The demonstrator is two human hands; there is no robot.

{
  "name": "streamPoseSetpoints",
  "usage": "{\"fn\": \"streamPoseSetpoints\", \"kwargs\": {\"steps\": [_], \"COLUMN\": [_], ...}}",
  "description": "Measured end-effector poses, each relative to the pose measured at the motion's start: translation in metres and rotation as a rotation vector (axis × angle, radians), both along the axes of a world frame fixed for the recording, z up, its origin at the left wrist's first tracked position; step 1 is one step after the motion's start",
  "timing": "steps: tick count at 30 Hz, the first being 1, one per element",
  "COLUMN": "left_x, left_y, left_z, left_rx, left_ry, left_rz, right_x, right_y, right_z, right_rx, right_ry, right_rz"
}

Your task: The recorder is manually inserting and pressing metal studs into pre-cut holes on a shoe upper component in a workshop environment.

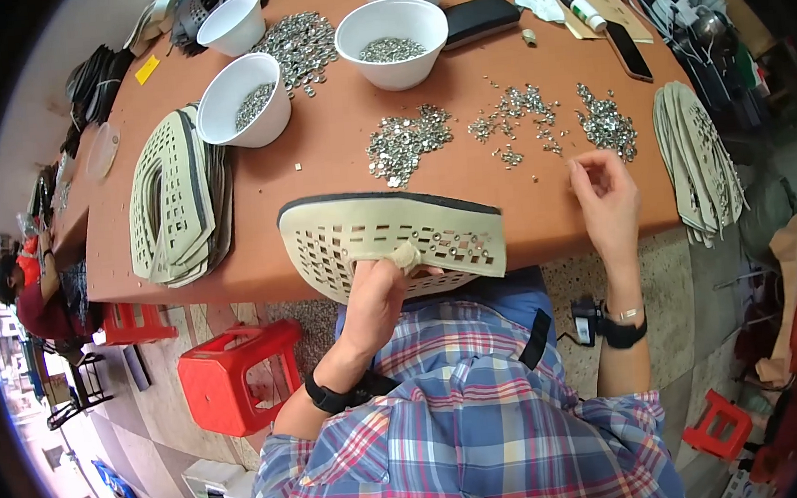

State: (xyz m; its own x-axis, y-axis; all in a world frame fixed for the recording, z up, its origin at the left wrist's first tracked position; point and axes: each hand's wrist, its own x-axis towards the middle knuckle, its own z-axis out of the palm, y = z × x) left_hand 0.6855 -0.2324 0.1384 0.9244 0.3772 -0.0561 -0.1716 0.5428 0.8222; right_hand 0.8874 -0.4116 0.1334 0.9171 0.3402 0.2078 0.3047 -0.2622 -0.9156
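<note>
My left hand (374, 300) grips a pale beige shoe upper (322, 229) with rows of cut-out slots and a dark edge, at the front edge of the table. Its fingers are partly hidden behind the piece. Small shiny studs (450, 245) dot the upper's right part. My right hand (608, 200) hovers to the right of the upper, thumb and fingertips drawn together in a pinch; whatever is between them is too small to make out. Just beyond it lies a pile of silver studs (606, 123), with scattered studs (520, 108) and a denser pile (407, 143) farther left.
White bowls of studs (392, 48) stand at the back, beside a large loose heap (298, 46). Stacked uppers lie left (170, 197) and right (699, 160). A black case (482, 21) and phone (628, 51) lie far right. A red stool (231, 384) stands below; another person (32, 287) is far left.
</note>
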Motion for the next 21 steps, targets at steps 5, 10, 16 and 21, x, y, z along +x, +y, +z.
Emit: {"fn": "streamPoseSetpoints", "kwargs": {"steps": [5,10,16,21], "left_x": [0.006,0.007,0.005,0.002], "left_y": [-0.002,-0.004,-0.009,-0.010], "left_z": [0.009,0.010,0.012,0.010], "left_rx": [0.070,0.048,-0.005,0.092], "left_ry": [0.169,0.102,0.043,0.004], "left_rz": [-0.037,-0.130,-0.097,-0.079], "right_x": [-0.087,-0.090,-0.092,-0.091], "right_y": [0.024,0.037,0.037,0.038], "right_z": [0.054,0.037,0.033,0.036], "right_rx": [0.331,0.362,0.188,0.152], "right_ry": [0.374,0.489,0.157,0.130], "right_rz": [0.485,0.548,0.475,0.453]}}
